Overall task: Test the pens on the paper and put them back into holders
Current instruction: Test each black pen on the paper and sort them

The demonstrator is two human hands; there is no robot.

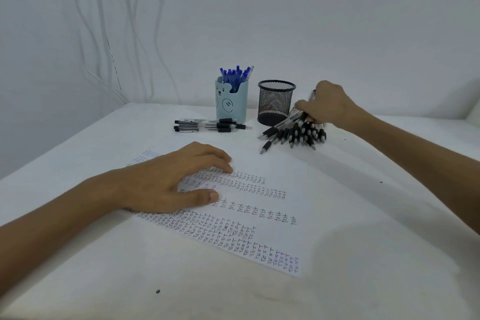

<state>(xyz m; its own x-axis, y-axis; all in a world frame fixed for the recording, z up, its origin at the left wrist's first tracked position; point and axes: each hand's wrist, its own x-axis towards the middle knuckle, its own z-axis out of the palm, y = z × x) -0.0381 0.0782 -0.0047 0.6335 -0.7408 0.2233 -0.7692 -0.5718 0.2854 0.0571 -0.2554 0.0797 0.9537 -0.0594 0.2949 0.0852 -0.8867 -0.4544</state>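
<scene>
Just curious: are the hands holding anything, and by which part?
The right hand grips a bunch of black pens round their clear barrels, away from the tips. The left hand holds nothing; it rests on the paper.

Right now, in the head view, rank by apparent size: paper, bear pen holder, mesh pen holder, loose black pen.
1. Paper, though nearest the camera.
2. Bear pen holder and mesh pen holder: alike, unranked.
3. Loose black pen: smallest.
</scene>
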